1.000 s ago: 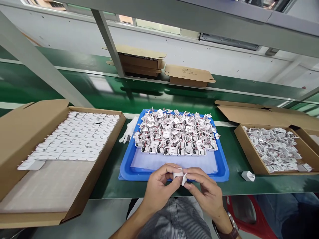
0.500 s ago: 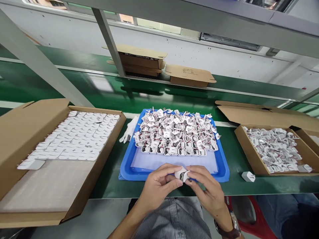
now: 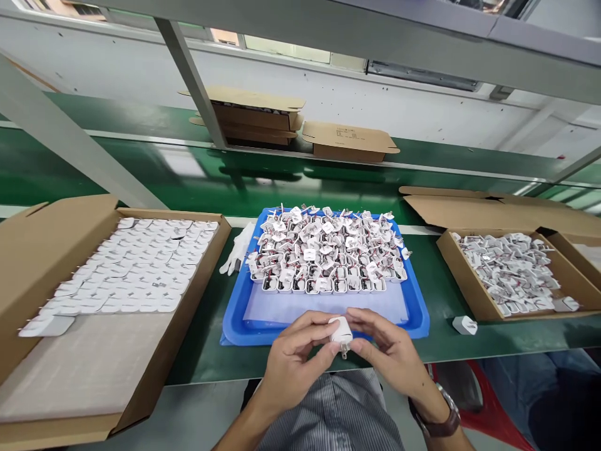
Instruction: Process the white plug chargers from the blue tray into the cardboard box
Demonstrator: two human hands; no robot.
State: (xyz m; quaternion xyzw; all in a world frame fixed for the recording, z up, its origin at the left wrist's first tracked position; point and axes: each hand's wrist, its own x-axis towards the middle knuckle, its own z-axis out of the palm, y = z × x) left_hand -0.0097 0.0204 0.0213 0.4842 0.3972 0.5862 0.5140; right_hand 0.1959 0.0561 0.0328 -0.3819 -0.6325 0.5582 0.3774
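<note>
A small white plug adapter point(image 3: 342, 330) is held between my two hands, its metal prongs pointing down toward me. My left hand point(image 3: 300, 354) grips its left side with thumb and fingers. The fingertips and thumb of my right hand point(image 3: 387, 351) press on its right side. Just beyond my hands, a blue tray point(image 3: 235, 313) holds many open white housings with red and black wires and loose pronged caps, standing in rows on a white sheet.
On the left, a cardboard box point(image 3: 188, 319) holds rows of white adapters. Another cardboard box point(image 3: 462, 288) with white parts stands right, a single adapter point(image 3: 464, 325) beside it. A white glove point(image 3: 237, 249) lies left of the tray. A red stool point(image 3: 498, 407) is below the table edge.
The adapter has turned, so its prongs now point down and its cap sits against the housing. My fingers have shifted around it. The whole view has moved slightly.
</note>
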